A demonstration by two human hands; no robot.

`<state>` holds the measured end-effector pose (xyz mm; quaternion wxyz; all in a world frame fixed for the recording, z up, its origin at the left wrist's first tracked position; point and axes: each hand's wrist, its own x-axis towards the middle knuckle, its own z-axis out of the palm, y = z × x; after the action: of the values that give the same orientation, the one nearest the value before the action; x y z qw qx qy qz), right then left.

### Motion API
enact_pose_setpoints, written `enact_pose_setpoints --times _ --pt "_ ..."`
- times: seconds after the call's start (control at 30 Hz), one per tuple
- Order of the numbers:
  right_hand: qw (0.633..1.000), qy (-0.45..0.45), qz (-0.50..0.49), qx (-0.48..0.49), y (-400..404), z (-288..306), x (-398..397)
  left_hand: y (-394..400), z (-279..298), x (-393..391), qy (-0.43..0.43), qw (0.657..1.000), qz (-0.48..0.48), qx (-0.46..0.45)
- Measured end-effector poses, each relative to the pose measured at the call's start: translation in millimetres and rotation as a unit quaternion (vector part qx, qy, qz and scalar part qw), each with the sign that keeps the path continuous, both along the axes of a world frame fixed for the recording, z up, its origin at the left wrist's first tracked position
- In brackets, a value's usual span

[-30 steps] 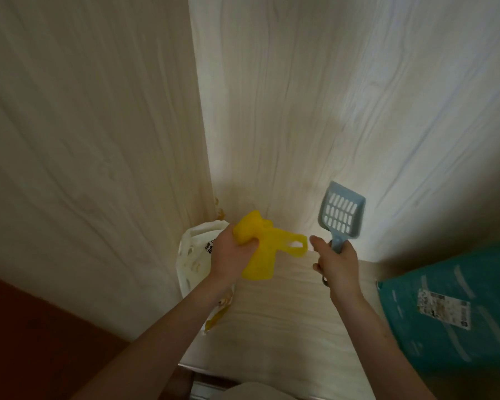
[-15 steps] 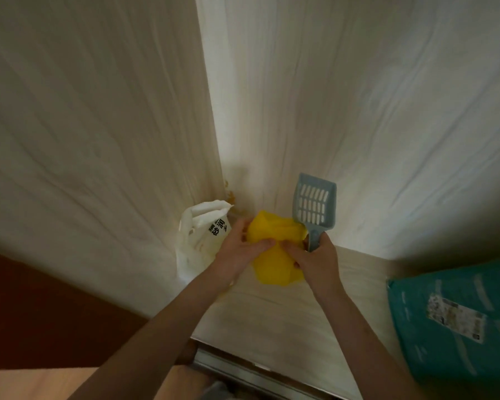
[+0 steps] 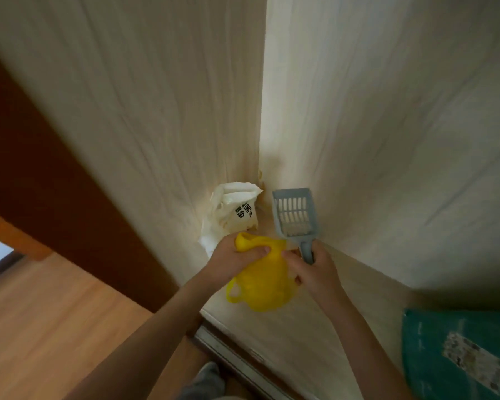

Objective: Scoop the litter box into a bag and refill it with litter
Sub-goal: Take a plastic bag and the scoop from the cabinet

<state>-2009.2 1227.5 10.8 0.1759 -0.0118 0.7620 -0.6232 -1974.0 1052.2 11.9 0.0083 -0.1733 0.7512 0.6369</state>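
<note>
A yellow plastic bag [image 3: 264, 284] hangs crumpled between both hands, one handle loop dangling at its lower left. My left hand [image 3: 233, 259] grips the bag's top edge. My right hand [image 3: 312, 272] holds the handle of a grey-blue slotted litter scoop [image 3: 295, 216], which points up, while its fingers also pinch the bag. A white litter bag [image 3: 231, 216] with black print stands in the cabinet corner just behind my left hand. No litter box is in view.
Pale wood cabinet walls meet in a corner [image 3: 261, 140] behind the hands, above a pale shelf floor [image 3: 315, 336]. A teal package [image 3: 462, 353] with a label lies at the lower right. A dark brown panel [image 3: 55, 180] and wood floor [image 3: 55, 327] lie left.
My hands came together over the yellow bag, which has loosened and now hangs lower with a handle loop free. The scoop moved in beside the bag. The view shifted right.
</note>
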Motion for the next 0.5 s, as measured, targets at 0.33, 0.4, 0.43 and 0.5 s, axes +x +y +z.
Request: enact_pose_setpoints --times 0.33,0.4,0.43,0.5 --pt "0.987 0.028 0.155 0.024 -40 -21 67 -36 -8 126 -0.015 0.957 0.258 -0.135" --pt "0.979 0.031 0.198 0.025 -54 -22 83 -46 -9 152 -0.024 0.949 0.285 -0.134" --pt "0.976 0.033 0.215 0.022 -60 -23 90 -52 -10 165 -0.030 0.944 0.296 -0.139" --pt "0.968 0.033 0.249 0.021 -75 -25 106 -63 -9 190 -0.045 0.931 0.327 -0.154"
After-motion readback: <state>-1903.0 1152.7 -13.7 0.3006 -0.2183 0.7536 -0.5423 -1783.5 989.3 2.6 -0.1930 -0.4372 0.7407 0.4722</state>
